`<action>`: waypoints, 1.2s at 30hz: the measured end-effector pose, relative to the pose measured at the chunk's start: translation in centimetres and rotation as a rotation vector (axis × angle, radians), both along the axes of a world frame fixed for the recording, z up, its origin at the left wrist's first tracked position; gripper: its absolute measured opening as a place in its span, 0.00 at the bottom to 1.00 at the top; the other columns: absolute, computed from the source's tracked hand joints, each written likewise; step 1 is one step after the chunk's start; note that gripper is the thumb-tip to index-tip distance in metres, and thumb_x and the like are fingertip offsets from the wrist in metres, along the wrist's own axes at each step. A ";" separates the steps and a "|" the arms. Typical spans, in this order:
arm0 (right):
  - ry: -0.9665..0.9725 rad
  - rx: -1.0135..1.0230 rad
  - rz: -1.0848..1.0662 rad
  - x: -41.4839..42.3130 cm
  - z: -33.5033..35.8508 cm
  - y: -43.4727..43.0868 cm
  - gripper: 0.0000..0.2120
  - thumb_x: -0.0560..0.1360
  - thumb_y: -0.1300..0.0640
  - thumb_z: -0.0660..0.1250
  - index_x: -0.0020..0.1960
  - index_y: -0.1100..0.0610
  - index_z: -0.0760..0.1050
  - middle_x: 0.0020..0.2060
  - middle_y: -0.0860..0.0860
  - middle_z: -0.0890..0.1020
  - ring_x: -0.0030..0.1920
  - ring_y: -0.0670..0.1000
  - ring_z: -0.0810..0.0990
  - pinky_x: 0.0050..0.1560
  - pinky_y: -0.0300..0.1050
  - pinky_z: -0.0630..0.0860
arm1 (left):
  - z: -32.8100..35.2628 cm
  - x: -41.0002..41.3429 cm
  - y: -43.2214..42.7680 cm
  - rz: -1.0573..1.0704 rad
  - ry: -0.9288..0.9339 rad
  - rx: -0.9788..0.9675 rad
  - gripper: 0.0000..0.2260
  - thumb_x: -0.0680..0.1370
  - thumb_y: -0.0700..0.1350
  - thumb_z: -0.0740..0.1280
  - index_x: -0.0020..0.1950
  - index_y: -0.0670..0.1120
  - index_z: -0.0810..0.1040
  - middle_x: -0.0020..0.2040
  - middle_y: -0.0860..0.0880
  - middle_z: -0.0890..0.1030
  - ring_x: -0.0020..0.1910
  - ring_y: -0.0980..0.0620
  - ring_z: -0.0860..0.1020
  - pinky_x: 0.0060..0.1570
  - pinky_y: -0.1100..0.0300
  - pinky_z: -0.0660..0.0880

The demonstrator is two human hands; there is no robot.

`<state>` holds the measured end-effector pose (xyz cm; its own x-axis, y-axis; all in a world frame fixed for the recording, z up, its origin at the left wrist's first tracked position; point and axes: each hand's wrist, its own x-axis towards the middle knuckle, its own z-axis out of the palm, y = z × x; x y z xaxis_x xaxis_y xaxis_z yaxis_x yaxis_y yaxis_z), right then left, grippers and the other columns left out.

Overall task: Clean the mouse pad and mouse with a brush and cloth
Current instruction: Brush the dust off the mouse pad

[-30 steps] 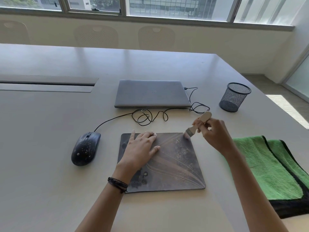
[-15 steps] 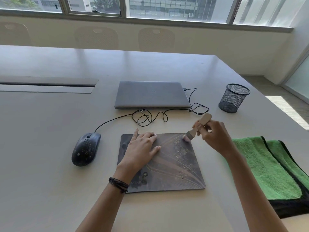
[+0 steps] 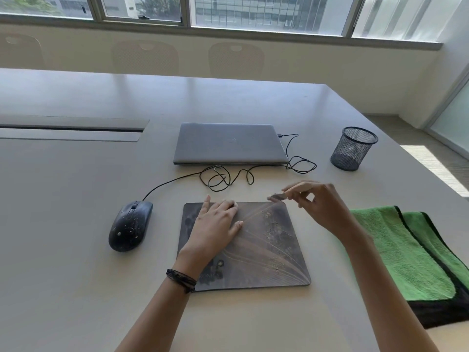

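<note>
The mouse pad [image 3: 266,250] lay flat on the smooth pale table [image 3: 76,224], near the front edge. It was a dark rectangle with rounded corners, marked with fine curved lines and dusted with pale crumbs on its right half. The left hand [image 3: 215,229] pressed down on its far left part, fingers straight and spread, with a dark braided bracelet [image 3: 181,276] at the wrist. The right hand [image 3: 322,207] pinched the pale wooden handle of a small flat brush [image 3: 286,195], whose bristle end was blurred just over the pad's far right edge; contact could not be told. The glossy black mouse [image 3: 130,224], rounded and speckled with crumbs, sat just left of the pad. Its thin cable [image 3: 223,177] looped toward a closed grey laptop [image 3: 228,143] farther back. A fluffy green cloth [image 3: 406,252] with black edging lay folded at the right. A black wire-mesh cup [image 3: 354,148] stood far right. Only the letters "RONIC" could be read on the pad, beside the wrist; the laptop's round logo was illegible.
</note>
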<state>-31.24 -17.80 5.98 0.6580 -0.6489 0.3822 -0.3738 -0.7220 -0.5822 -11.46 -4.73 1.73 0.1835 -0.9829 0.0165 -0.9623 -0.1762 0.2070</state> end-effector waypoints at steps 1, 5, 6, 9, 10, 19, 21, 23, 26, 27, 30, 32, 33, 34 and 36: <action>0.000 0.002 0.031 0.1 -0.2 0.0 0.11 0.72 0.59 0.70 0.38 0.42 0.79 0.42 0.39 0.83 0.30 0.40 0.77 0.35 0.44 0.75 | 0.0 0.0 0.0 0.000 0.001 0.002 0.23 0.81 0.55 0.53 0.74 0.48 0.61 0.73 0.53 0.63 0.72 0.54 0.61 0.75 0.52 0.39; 0.024 0.008 0.144 0.3 -0.8 0.1 0.06 0.73 0.64 0.69 0.42 0.54 0.82 0.42 0.43 0.83 0.32 0.46 0.78 0.37 0.51 0.79 | 0.0 0.0 0.0 -0.001 -0.002 0.002 0.23 0.81 0.55 0.53 0.74 0.48 0.61 0.73 0.53 0.63 0.72 0.54 0.61 0.75 0.51 0.39; 0.042 0.016 0.174 0.1 -0.8 0.1 0.06 0.73 0.64 0.68 0.42 0.54 0.82 0.42 0.43 0.83 0.33 0.47 0.79 0.36 0.50 0.78 | 0.0 0.1 0.0 0.000 -0.002 0.004 0.23 0.81 0.55 0.53 0.74 0.48 0.61 0.73 0.53 0.63 0.72 0.55 0.61 0.75 0.51 0.39; 0.085 0.053 0.202 -0.6 -0.2 -0.1 0.07 0.74 0.62 0.67 0.42 0.51 0.80 0.42 0.44 0.84 0.36 0.50 0.80 0.35 0.45 0.75 | -0.1 0.1 -0.1 -0.001 -0.001 0.008 0.23 0.81 0.55 0.53 0.74 0.47 0.61 0.73 0.53 0.63 0.72 0.55 0.61 0.75 0.51 0.40; 0.080 0.041 0.182 -0.7 0.0 -0.1 0.07 0.74 0.61 0.67 0.41 0.50 0.80 0.41 0.43 0.84 0.36 0.50 0.81 0.35 0.40 0.73 | -0.1 0.1 -0.1 -0.001 -0.002 0.006 0.23 0.81 0.55 0.53 0.74 0.47 0.61 0.73 0.53 0.63 0.72 0.55 0.61 0.75 0.51 0.40; 0.107 -0.010 0.107 1.1 -0.3 0.5 0.05 0.72 0.62 0.68 0.41 0.55 0.82 0.42 0.45 0.85 0.36 0.51 0.82 0.41 0.55 0.79 | -0.2 0.1 -0.2 0.000 0.008 0.010 0.22 0.81 0.55 0.53 0.73 0.48 0.62 0.73 0.53 0.63 0.72 0.55 0.62 0.75 0.49 0.40; 0.152 0.031 0.165 0.7 -0.1 0.5 0.04 0.73 0.59 0.69 0.42 0.54 0.82 0.40 0.45 0.85 0.35 0.47 0.81 0.40 0.54 0.78 | -0.2 0.2 -0.2 -0.003 0.013 0.005 0.22 0.80 0.55 0.54 0.73 0.48 0.62 0.73 0.53 0.64 0.72 0.55 0.62 0.75 0.49 0.39; 0.173 0.043 0.194 0.2 0.4 0.3 0.05 0.73 0.57 0.69 0.41 0.48 0.82 0.38 0.44 0.85 0.31 0.41 0.78 0.37 0.48 0.77 | -0.3 0.2 -0.2 -0.002 0.015 0.004 0.22 0.80 0.54 0.53 0.73 0.48 0.62 0.73 0.53 0.64 0.72 0.55 0.62 0.75 0.49 0.39; 0.123 -0.015 0.132 0.1 0.9 -0.2 0.07 0.73 0.58 0.68 0.43 0.48 0.82 0.39 0.43 0.85 0.32 0.41 0.79 0.39 0.50 0.78 | -0.4 0.2 -0.1 -0.002 0.025 -0.007 0.20 0.81 0.51 0.52 0.73 0.48 0.62 0.73 0.53 0.64 0.72 0.54 0.62 0.74 0.49 0.39; 0.085 -0.036 0.105 0.4 0.8 -0.2 0.06 0.73 0.59 0.68 0.43 0.50 0.82 0.41 0.42 0.85 0.34 0.44 0.80 0.40 0.53 0.79 | -0.4 0.3 -0.1 0.000 0.030 -0.017 0.19 0.82 0.49 0.51 0.73 0.49 0.63 0.73 0.53 0.64 0.72 0.55 0.62 0.74 0.49 0.39; 0.059 -0.043 0.111 1.2 0.1 0.0 0.05 0.73 0.61 0.69 0.43 0.53 0.83 0.44 0.43 0.84 0.37 0.52 0.82 0.40 0.55 0.78 | -0.5 0.3 -0.1 0.007 0.042 -0.036 0.19 0.82 0.44 0.51 0.73 0.49 0.63 0.73 0.54 0.64 0.72 0.55 0.61 0.74 0.48 0.39; 0.091 -0.021 0.148 1.4 -0.5 0.1 0.05 0.73 0.61 0.69 0.43 0.54 0.83 0.43 0.43 0.85 0.38 0.52 0.82 0.41 0.55 0.78 | -0.5 0.4 -0.1 0.004 0.048 -0.042 0.19 0.81 0.43 0.52 0.73 0.49 0.63 0.73 0.54 0.64 0.72 0.55 0.61 0.74 0.48 0.39; 0.109 -0.009 0.167 1.3 -0.6 0.1 0.05 0.73 0.61 0.69 0.43 0.54 0.83 0.43 0.43 0.85 0.39 0.52 0.82 0.41 0.55 0.78 | -0.5 0.4 -0.1 0.004 0.051 -0.045 0.19 0.81 0.44 0.52 0.72 0.49 0.63 0.73 0.54 0.64 0.72 0.55 0.61 0.74 0.48 0.39; 0.130 0.006 0.192 1.1 -0.7 0.1 0.05 0.73 0.61 0.69 0.43 0.53 0.83 0.43 0.43 0.85 0.39 0.51 0.82 0.42 0.55 0.78 | -0.5 0.4 -0.1 0.006 0.054 -0.045 0.19 0.81 0.44 0.52 0.72 0.49 0.63 0.73 0.54 0.64 0.72 0.55 0.62 0.75 0.48 0.39; 0.156 0.035 0.254 0.8 -0.3 0.2 0.05 0.73 0.59 0.69 0.44 0.51 0.83 0.42 0.43 0.85 0.39 0.51 0.82 0.42 0.53 0.78 | -0.6 0.5 -0.2 0.007 0.056 -0.040 0.19 0.82 0.45 0.51 0.72 0.50 0.64 0.73 0.54 0.64 0.72 0.55 0.62 0.75 0.47 0.40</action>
